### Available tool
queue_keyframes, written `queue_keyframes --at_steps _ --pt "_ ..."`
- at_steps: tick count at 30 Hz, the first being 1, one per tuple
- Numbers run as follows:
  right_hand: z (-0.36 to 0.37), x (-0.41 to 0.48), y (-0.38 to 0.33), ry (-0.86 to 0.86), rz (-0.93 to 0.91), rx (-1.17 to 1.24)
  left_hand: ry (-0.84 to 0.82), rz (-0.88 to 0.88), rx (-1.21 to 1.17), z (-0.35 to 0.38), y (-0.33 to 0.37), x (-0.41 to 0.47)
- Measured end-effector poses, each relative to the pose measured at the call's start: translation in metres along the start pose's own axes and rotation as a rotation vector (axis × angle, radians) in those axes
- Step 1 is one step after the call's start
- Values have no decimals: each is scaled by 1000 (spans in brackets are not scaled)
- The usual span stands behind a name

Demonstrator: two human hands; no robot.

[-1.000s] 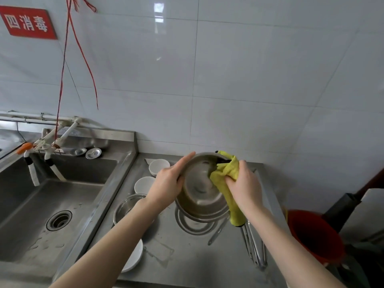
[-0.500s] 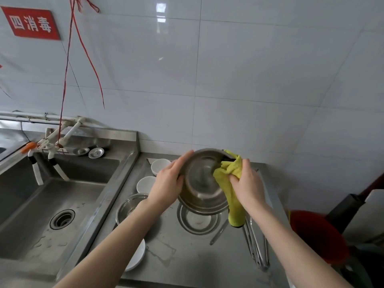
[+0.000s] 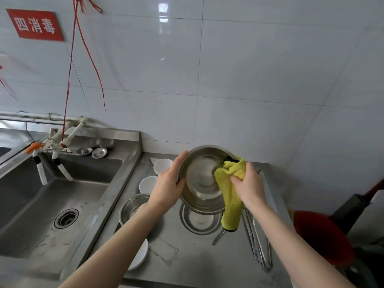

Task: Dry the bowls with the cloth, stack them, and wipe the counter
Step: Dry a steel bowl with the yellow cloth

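Note:
My left hand [image 3: 169,185] grips the left rim of a steel bowl [image 3: 202,179], held tilted above the steel counter [image 3: 187,252] with its inside facing me. My right hand [image 3: 248,185] grips a yellow cloth [image 3: 230,196] bunched against the bowl's right inner wall; the cloth's tail hangs down below the bowl. A second steel bowl [image 3: 199,222] sits on the counter under the held one. A third steel bowl [image 3: 132,207] stands to the left, partly behind my left forearm. Two small white bowls [image 3: 163,165] [image 3: 147,183] stand further back.
A white dish [image 3: 139,258] lies under my left arm near the counter's front. Metal tongs [image 3: 257,242] lie along the right edge. A deep sink [image 3: 52,204] with taps [image 3: 56,154] is at the left. A red bucket [image 3: 324,238] stands right of the counter.
The cloth and my right hand have shifted a little along the bowl's right inner wall. The bowl stays tilted in my left hand at about the same height.

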State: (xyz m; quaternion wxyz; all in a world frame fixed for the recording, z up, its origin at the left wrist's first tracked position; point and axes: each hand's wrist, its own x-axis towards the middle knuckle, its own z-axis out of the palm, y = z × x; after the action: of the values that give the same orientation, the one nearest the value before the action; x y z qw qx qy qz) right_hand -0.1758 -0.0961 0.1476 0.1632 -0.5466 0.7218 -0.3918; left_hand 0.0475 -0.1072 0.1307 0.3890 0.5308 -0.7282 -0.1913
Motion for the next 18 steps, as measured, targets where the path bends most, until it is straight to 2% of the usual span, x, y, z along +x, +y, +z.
queue_keyframes --at_steps 2,7,9,12,15,18 --pt "0 -5 -2 4 -58 -70 -9 20 18 -2 1 2" --pt "-1 -18 -16 -27 -417 -379 -213 312 325 -2 8 12" --pt "3 -18 -15 -36 -467 -454 -190 308 356 -4 10 15" --pt "8 -12 -8 46 -256 -218 7 162 205 -9 8 14" --pt "7 -5 -1 29 10 61 20 92 58 -9 -1 5" --pt "5 -6 -2 -24 -12 -33 -10 94 2 -6 -4 2"
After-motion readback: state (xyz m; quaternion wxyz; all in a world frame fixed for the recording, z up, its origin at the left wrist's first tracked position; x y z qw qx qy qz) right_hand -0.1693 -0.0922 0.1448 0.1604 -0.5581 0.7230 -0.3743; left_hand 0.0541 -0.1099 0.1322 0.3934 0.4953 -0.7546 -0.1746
